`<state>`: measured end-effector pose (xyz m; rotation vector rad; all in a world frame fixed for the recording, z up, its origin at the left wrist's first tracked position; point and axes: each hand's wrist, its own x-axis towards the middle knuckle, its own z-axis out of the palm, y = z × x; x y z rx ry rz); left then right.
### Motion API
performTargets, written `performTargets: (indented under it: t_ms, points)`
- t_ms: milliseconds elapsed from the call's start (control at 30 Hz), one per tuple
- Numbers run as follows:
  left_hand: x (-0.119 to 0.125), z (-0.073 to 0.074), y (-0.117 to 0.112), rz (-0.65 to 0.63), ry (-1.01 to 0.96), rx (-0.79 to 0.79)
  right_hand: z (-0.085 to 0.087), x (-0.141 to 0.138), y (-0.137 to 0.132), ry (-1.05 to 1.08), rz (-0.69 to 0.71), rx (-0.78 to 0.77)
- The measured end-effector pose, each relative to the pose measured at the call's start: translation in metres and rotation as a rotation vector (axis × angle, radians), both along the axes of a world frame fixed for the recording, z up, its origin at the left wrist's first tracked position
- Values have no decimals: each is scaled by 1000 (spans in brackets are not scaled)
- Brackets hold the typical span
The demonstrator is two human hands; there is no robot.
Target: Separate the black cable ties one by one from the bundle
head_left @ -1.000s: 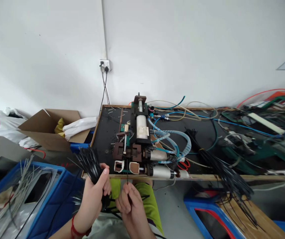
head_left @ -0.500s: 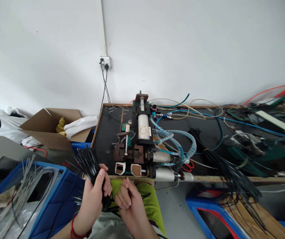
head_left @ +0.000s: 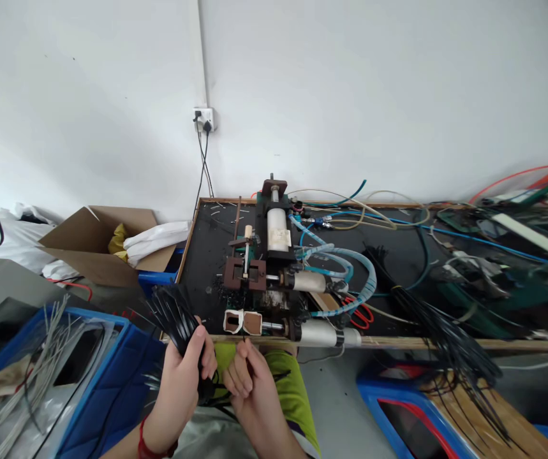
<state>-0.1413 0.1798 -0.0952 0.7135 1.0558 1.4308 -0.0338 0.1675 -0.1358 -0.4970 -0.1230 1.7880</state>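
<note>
My left hand (head_left: 182,376) is closed around a bundle of black cable ties (head_left: 174,314) that fans upward above my fist, in front of the bench's near left corner. My right hand (head_left: 249,379) sits just to its right over my lap, fingers curled and pinched on a thin black tie at the bundle's lower end. Straight ahead on the black-topped bench (head_left: 207,255) stands a small pneumatic machine (head_left: 274,268) with a white cylinder, brown blocks and blue hoses.
A second bundle of black ties (head_left: 441,338) droops over the bench's front edge at right. Blue crates (head_left: 111,376) with pale ties sit at my left, another blue crate (head_left: 379,395) at right. A cardboard box (head_left: 96,245) and tangled cables (head_left: 494,248) lie further off.
My right hand has dropped from holding a single tie upright toward the machine to close beside my left hand. The machine's brown block has shifted back from the white pieces.
</note>
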Motion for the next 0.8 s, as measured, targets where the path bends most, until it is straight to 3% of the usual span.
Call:
performTargets:
  t_ms: [100,200,367,500,633,700,800]
  points:
    - [-1,0,-2,-8,45,-20,-6,-1,-1,-172,-60,35]
    - [-1,-1,-5,1,55,-36,-12,0,-3,-482,-107,66]
    - [-4,-2,-13,-38,82,-45,-11,8,-17,-899,-56,188]
    - [-5,-3,-21,-73,102,-23,-18,34,-38,-1367,-120,292]
    - [-3,-4,-29,-142,146,-29,-28,76,-56,-1857,-19,183]
    - [1,-6,-33,-177,148,-48,-20,88,-58,-1930,6,116]
    - [9,-8,-36,-238,162,-90,11,81,-49,-1696,-91,174]
